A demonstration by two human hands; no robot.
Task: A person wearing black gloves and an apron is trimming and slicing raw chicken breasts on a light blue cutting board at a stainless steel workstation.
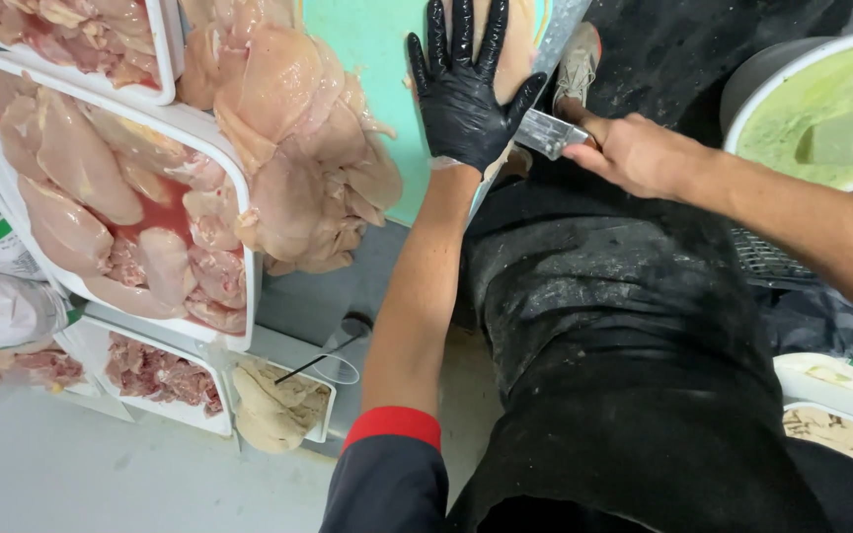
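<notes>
In the head view, the left hand (464, 94), in a black glove, is laid flat with fingers spread on a chicken breast (515, 54) on the green cutting board (372, 59). A knife (550, 133) is gripped by the bare right hand (639, 153), its blade at the breast. Raw chicken (298, 148) is piled just beside, near a white tray (219, 158).

The left hand (464, 84), in a black disposable glove, lies flat with palm down and fingers spread, pointing away from the body. Its bare forearm runs back to a dark sleeve with a red cuff, pushed up near the elbow. The bare right hand (634, 153) is closed in a fist around a handle, knuckles up, just beside the left wrist. Its bare forearm stretches off to the right.
</notes>
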